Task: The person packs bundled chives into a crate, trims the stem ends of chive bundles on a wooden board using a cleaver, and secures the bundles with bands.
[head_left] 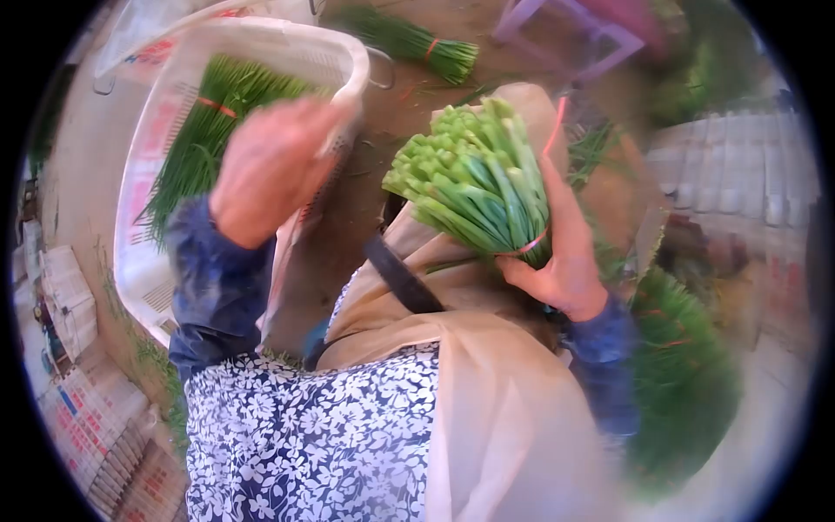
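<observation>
My right hand (561, 261) grips a thick bunch of green stalks (474, 178), its cut ends turned up and to the left. A thin red band circles the bunch near my thumb, and a loose red strand rises above my fingers. My left hand (277, 165), blurred by motion, is over the right side of a white plastic basket (130, 252); its fingers are smeared. In the basket, left of that hand, lies a green bunch (196, 143) tied with a red band.
Another banded bunch (417, 43) lies on the ground at the top, near a purple stool frame (570, 39). A large green heap (683, 383) is at the right. White and red printed boxes (91, 418) stand at the lower left. Beige cloth covers my lap.
</observation>
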### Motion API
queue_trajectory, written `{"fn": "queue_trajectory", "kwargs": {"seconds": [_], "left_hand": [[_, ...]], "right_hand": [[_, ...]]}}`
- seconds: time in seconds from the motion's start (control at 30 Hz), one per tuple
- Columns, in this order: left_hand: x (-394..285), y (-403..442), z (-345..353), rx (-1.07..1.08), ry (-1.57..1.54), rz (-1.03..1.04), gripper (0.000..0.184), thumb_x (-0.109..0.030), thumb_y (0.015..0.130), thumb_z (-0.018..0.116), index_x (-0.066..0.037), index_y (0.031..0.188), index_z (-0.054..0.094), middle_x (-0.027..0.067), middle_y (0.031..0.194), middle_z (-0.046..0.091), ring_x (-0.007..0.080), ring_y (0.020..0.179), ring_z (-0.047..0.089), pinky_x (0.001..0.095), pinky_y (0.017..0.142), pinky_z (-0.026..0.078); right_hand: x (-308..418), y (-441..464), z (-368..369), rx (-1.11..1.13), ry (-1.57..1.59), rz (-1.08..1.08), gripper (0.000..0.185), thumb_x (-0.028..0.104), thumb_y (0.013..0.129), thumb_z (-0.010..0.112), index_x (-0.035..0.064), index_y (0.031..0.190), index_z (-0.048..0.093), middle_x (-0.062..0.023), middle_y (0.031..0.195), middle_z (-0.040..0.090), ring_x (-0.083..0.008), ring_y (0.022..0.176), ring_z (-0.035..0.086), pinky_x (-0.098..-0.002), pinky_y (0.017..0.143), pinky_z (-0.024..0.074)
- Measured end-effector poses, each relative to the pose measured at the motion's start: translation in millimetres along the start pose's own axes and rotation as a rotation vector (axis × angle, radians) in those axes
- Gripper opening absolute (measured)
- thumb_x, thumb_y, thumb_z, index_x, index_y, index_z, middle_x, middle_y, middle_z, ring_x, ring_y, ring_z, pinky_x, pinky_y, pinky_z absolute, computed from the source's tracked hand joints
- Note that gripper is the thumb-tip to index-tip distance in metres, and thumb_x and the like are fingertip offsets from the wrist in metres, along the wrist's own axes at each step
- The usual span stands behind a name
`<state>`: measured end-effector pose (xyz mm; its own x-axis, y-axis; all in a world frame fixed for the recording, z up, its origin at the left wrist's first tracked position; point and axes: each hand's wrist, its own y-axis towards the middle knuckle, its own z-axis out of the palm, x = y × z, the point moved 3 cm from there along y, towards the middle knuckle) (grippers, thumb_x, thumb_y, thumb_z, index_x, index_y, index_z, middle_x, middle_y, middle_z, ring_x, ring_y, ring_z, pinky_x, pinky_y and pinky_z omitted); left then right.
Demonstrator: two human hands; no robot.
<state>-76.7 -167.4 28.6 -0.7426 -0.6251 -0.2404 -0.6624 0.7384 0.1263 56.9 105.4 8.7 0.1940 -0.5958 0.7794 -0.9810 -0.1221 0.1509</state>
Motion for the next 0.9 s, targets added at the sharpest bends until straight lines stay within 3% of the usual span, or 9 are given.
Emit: {"fn": "queue_trajectory", "kwargs": {"seconds": [0.1,0.3,0.4,0.47,0.53,0.63,0.7,0.83,0.9], "left_hand": [[-44,37,-49,-0.255,-0.156,0.051,0.063,-0.022,0.07,0.079,0.0,0.124,0.055,0.0187,0.12,0.06,0.0365,0.112,0.056,0.0413,0.096,0.044],[-129,81,33,0.58,0.246,0.426,0.081,-0.048,0.049,0.087,0.002,0.105,0.058,0.0211,0.105,0.064,0.0306,0.094,0.063,0.0398,0.07,0.049],[-126,77,62,0.209,0.068,0.391,0.09,-0.045,0.042,0.09,-0.006,0.116,0.057,0.0196,0.094,0.067,0.0356,0.082,0.065,0.0426,0.066,0.05],[-122,80,59,0.581,-0.189,0.374,0.091,-0.037,0.043,0.09,-0.006,0.122,0.055,0.0155,0.082,0.069,0.0352,0.083,0.067,0.0421,0.071,0.051],[-98,83,64,0.638,-0.337,0.35,0.095,-0.035,0.046,0.087,-0.003,0.127,0.05,0.0184,0.087,0.068,0.0341,0.078,0.067,0.0406,0.068,0.052],[-60,88,82,0.641,-0.602,0.409,0.086,-0.024,0.056,0.083,0.0,0.131,0.048,0.0187,0.094,0.068,0.0294,0.075,0.069,0.0353,0.065,0.054],[-25,68,81,0.947,-1.288,0.057,0.073,-0.012,0.063,0.079,0.001,0.128,0.05,0.0143,0.096,0.069,0.023,0.081,0.069,0.0337,0.067,0.056],[74,29,0,0.633,-1.017,-0.257,0.07,-0.009,0.066,0.079,0.003,0.128,0.049,0.0125,0.106,0.066,0.0181,0.087,0.066,0.0312,0.072,0.056],[131,34,-19,0.844,-1.287,0.34,0.089,-0.007,0.073,0.072,-0.003,0.144,0.02,0.0124,0.131,0.052,0.0243,0.114,0.054,0.0401,0.095,0.043]], "right_hand": [[13,6,8,0.136,-0.321,-0.053,0.093,0.008,0.06,0.071,-0.0036,0.144,0.033,-0.0213,0.125,0.054,-0.0348,0.117,0.052,-0.041,0.101,0.0394],[15,9,23,0.106,-0.388,-0.132,0.073,0.02,0.057,0.079,0.0022,0.123,0.052,-0.0175,0.107,0.058,-0.0384,0.099,0.054,-0.0437,0.085,0.0432],[20,7,8,0.169,-0.418,-0.078,0.068,0.022,0.053,0.082,0.0034,0.114,0.057,-0.0177,0.107,0.058,-0.0399,0.102,0.053,-0.0469,0.088,0.0409],[21,0,-9,0.179,-0.512,-0.111,0.077,0.025,0.056,0.079,-0.0047,0.122,0.051,-0.0231,0.114,0.054,-0.043,0.112,0.049,-0.0507,0.098,0.0369],[19,-17,-41,0.118,-0.644,-0.076,0.08,0.028,0.062,0.074,-0.0043,0.131,0.049,-0.0248,0.132,0.049,-0.0418,0.127,0.042,-0.0496,0.109,0.0299],[24,-37,-94,-0.282,-0.412,-0.011,0.053,0.007,0.081,0.057,-0.003,0.132,0.051,-0.0193,0.134,0.052,-0.0309,0.128,0.047,-0.0428,0.11,0.0333],[-3,-60,-124,-0.575,-0.296,0.151,0.041,0.005,0.092,0.045,-0.0067,0.13,0.052,-0.019,0.132,0.055,-0.0289,0.125,0.05,-0.0398,0.109,0.0354],[-50,-81,-144,-0.578,-0.355,0.222,0.036,0.006,0.097,0.042,-0.0088,0.128,0.052,-0.0212,0.127,0.057,-0.0273,0.119,0.054,-0.0381,0.106,0.0386],[-67,-81,-146,-0.533,-0.398,0.153,0.034,0.007,0.099,0.041,-0.0094,0.127,0.052,-0.0222,0.124,0.058,-0.0263,0.116,0.057,-0.0373,0.104,0.0404]]}}
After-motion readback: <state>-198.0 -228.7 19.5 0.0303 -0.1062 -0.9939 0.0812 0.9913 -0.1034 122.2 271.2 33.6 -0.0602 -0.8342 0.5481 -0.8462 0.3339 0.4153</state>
